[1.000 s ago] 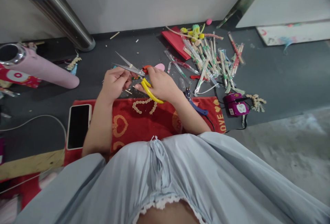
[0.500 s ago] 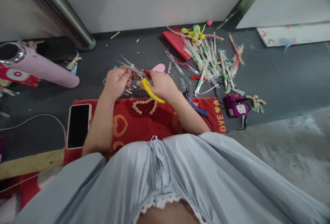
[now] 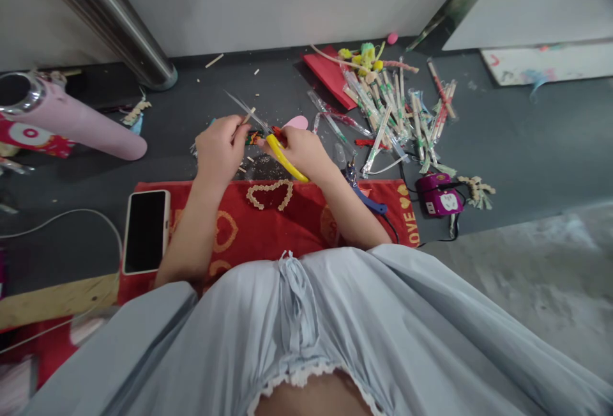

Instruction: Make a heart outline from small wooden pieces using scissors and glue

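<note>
My right hand [image 3: 306, 153] grips yellow-handled scissors [image 3: 286, 160], whose blades point up and to the left. Close to the blades, my left hand [image 3: 219, 147] pinches a short pale stick [image 3: 249, 115] between thumb and finger. The stick's upper end lies against the scissors' blades; whether they touch, I cannot tell. Just below my hands, a curved strip of small pale pieces [image 3: 271, 195] rests on the red towel [image 3: 268, 231]. Small cut bits and a patterned dark item partly hidden by my fingers lie beneath my hands.
Many wrapped sticks [image 3: 383, 109] are heaped at the right, beside a red envelope [image 3: 325, 77]. A blue glue gun [image 3: 366, 199] and a purple box [image 3: 438, 195] with cables sit nearer. At the left are a phone [image 3: 146, 231], a pink bottle [image 3: 90, 122] and a metal leg [image 3: 138, 39].
The scissors' blades have drawn together from spread apart. My left hand has shifted slightly up and right, and the stick in it now stands more upright.
</note>
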A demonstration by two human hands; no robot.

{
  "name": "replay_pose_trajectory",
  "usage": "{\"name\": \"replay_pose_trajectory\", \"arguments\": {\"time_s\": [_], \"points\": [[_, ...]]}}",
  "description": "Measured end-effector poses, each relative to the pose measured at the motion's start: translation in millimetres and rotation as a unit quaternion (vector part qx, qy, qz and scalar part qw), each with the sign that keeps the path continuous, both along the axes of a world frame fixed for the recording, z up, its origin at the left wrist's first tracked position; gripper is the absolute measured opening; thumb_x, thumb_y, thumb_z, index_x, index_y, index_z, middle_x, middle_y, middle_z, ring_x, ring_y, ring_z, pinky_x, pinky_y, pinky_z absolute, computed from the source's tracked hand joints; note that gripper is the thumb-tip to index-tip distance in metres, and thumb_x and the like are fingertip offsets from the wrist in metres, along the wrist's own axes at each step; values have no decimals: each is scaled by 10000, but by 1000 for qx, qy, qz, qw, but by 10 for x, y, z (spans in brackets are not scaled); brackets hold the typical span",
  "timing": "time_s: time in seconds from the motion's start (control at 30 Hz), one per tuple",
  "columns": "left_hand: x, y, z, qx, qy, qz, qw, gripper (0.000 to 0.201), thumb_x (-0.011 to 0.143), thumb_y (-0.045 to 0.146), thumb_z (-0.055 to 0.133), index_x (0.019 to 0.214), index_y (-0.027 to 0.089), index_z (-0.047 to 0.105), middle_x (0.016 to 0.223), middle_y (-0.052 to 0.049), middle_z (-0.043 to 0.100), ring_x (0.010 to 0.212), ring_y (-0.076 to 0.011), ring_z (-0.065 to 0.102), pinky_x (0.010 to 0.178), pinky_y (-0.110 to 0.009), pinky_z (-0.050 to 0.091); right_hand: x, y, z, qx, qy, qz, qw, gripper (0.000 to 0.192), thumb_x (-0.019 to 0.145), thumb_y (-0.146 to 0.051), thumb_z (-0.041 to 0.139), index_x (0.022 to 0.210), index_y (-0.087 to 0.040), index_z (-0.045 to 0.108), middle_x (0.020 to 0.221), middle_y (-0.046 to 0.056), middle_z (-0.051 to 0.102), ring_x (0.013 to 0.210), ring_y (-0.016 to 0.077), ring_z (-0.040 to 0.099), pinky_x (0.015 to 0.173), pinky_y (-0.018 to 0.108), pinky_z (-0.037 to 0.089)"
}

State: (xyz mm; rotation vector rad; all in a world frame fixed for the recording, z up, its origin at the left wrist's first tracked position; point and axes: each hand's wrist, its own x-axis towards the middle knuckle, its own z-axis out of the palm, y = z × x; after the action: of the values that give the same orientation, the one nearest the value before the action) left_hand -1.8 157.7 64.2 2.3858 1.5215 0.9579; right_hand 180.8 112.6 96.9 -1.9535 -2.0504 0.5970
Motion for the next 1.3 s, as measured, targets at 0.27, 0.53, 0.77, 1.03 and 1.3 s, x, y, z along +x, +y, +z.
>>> {"name": "replay_pose_trajectory", "arguments": {"time_s": [0.27, 0.53, 0.77, 1.03, 1.3], "points": [[-34, 0, -54, 36, 66, -15, 997, 457, 1039, 463, 304, 1127, 208, 672, 841, -94, 696, 872, -239, 685, 796, -357, 480, 37, -29, 24, 12, 11, 24, 1000, 685, 909, -788, 353, 991, -150, 588, 924, 142, 713, 813, 240, 669, 701, 307, 396], [-21, -29, 5, 33, 60, -18, 997, 488, 1032, 461, 297, 1150, 206, 696, 879, -109, 723, 878, -248, 695, 777, -367, 500, 41, -67, 48, 47, -1, 46, 998, 761, 899, -810, 303, 1089, -118, 556, 1010, 165, 700, 928, 268, 671, 782, 332, 434], [-45, -34, 34, 42, 50, -56, 996, 417, 1016, 423, 321, 1057, 251, 699, 922, -87, 749, 929, -231, 699, 806, -342, 519, 89, -118, 129, 48, -8, 77, 996, 805, 905, -807, 279, 1155, -92, 552, 1111, 193, 681, 1022, 281, 651, 843, 344, 431], [-58, -70, 98, 6, 42, -45, 998, 383, 998, 429, 339, 986, 266, 686, 906, -91, 730, 934, -247, 692, 839, -373, 515, 22, -125, 187, 17, 0, 61, 998, 701, 958, -736, 300, 1105, -117, 593, 1019, 147, 707, 926, 244, 657, 764, 308, 395], [-53, -68, 109, 41, 44, -35, 998, 391, 992, 438, 335, 895, 275, 677, 792, -70, 715, 811, -224, 674, 725, -340, 487, -16, -98, 170, -8, 6, 37, 999, 659, 958, -724, 334, 1052, -139, 621, 974, 134, 720, 846, 231, 654, 692, 297, 372]]}}
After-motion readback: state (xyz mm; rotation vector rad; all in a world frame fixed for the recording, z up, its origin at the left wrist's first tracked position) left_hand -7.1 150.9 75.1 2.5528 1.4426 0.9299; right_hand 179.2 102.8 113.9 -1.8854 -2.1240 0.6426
